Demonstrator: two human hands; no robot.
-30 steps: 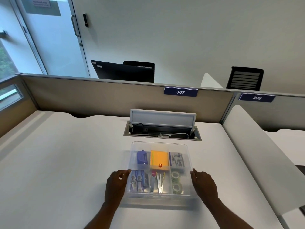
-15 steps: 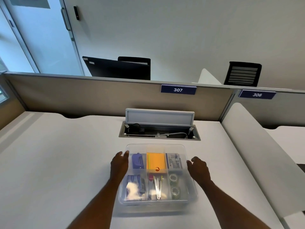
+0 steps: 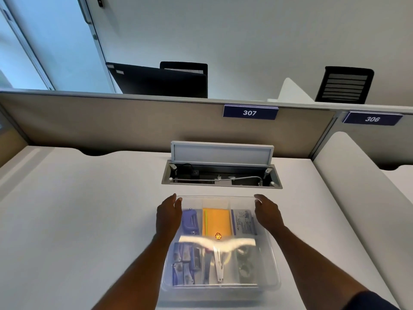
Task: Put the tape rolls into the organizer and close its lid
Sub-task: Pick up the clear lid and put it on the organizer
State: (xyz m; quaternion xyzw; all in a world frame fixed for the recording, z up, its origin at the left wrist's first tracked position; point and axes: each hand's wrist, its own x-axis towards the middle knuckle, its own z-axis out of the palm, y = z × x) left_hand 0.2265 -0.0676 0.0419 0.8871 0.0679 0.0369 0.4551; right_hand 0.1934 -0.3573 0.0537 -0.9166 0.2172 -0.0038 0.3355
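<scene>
Head view: two tape rolls (image 3: 245, 270) inside one organizer (image 3: 274, 266); left hand (image 3: 168, 214), right hand (image 3: 267, 212) at far corners, grip released.

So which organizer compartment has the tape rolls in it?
The near right one of the organizer: both tape rolls lie there, right of the metal tools. No other holds rolls.

A: Room left of the organizer (image 3: 273, 265)?
B: Plenty — broad desk (image 3: 78, 231) all the way out.
A: Behind?
B: Thin strip only, then the open cable hatch (image 3: 221, 176), flap (image 3: 221, 153) upright, partition (image 3: 134, 124) past it.
A: Right side?
B: Narrower lane of desk — divider (image 3: 362, 198) rising at its edge.
</scene>
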